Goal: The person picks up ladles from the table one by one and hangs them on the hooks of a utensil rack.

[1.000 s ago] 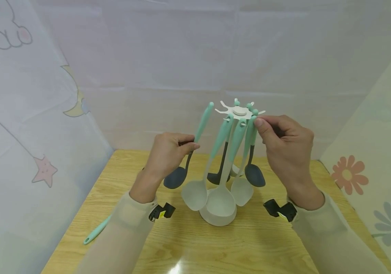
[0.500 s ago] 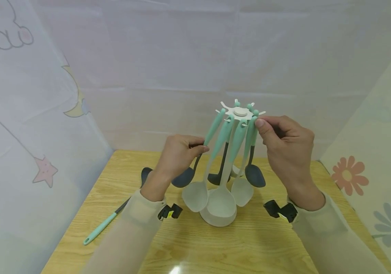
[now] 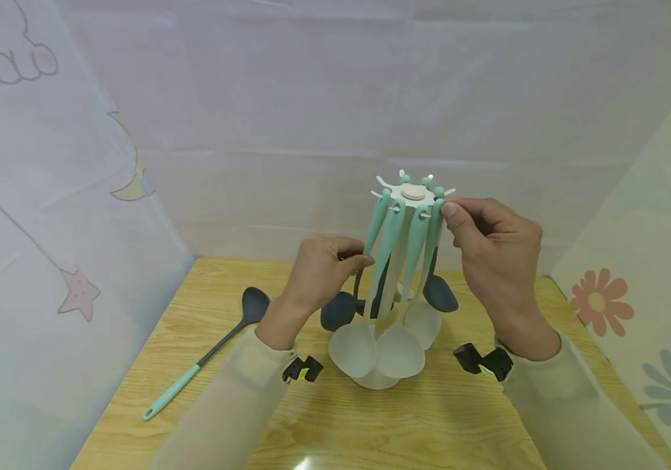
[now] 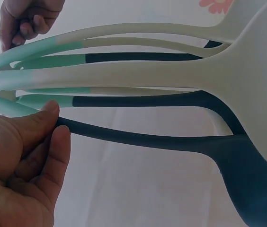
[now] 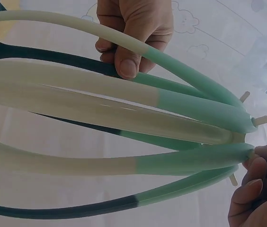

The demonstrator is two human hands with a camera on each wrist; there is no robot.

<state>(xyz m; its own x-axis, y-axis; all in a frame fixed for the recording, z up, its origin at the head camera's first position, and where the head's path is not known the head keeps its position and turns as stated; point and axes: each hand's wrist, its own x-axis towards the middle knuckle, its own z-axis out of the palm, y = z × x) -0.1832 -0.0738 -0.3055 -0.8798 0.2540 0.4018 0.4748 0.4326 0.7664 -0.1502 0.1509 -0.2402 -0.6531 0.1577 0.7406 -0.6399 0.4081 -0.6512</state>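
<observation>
A white utensil rack (image 3: 413, 192) with hooked arms stands mid-table, hung with mint-handled kitchen utensils. My left hand (image 3: 326, 271) pinches a dark spoon (image 3: 337, 311) between thumb and fingers, near where its mint handle meets the dark shaft. That spoon hangs at the rack's left side, its handle tip right at an arm. On the rack's other side, my right hand (image 3: 497, 245) pinches the top of a cream-headed utensil (image 5: 195, 158) beside its hook. Two cream heads, a ladle (image 3: 400, 352) among them, hang in front and partly cover the rack's base (image 3: 378, 380).
Another dark spoon (image 3: 224, 343) with a mint handle lies on the wooden table (image 3: 335, 424), left of the rack and beside my left forearm. Behind the rack rises a pale cloth wall (image 3: 288, 117), with patterned panels on both sides.
My left hand has carried the dark spoon right, up to the rack's arm. The front utensils have swung slightly right. The spoon lying on the table has come out from behind my left arm.
</observation>
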